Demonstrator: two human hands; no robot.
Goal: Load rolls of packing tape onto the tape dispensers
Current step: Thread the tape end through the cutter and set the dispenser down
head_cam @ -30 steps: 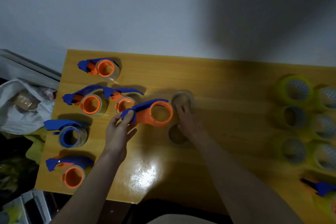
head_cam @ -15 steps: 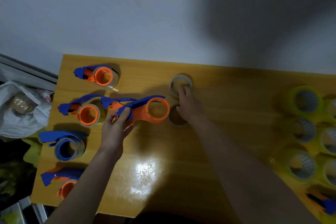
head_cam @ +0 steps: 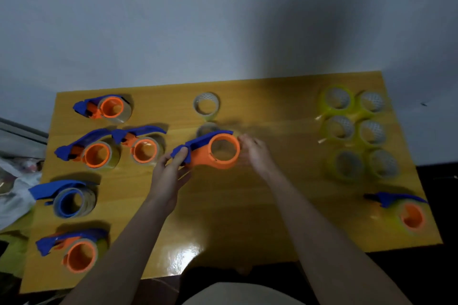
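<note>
Mid-bench: empty orange plastic tape dispenser with blue handle, lifted just above the yellow wooden bench. Left hand grip pinches the blue handle end. Right hand blurred beside the orange hub; grip cannot be told. Two clear packing tape rolls lie just beyond, one partly hidden. Judged: rolls light, stiff, slick-sided; best taken by the outer rim and pushed squarely over the hub. Loaded dispensers sit left.
</note>
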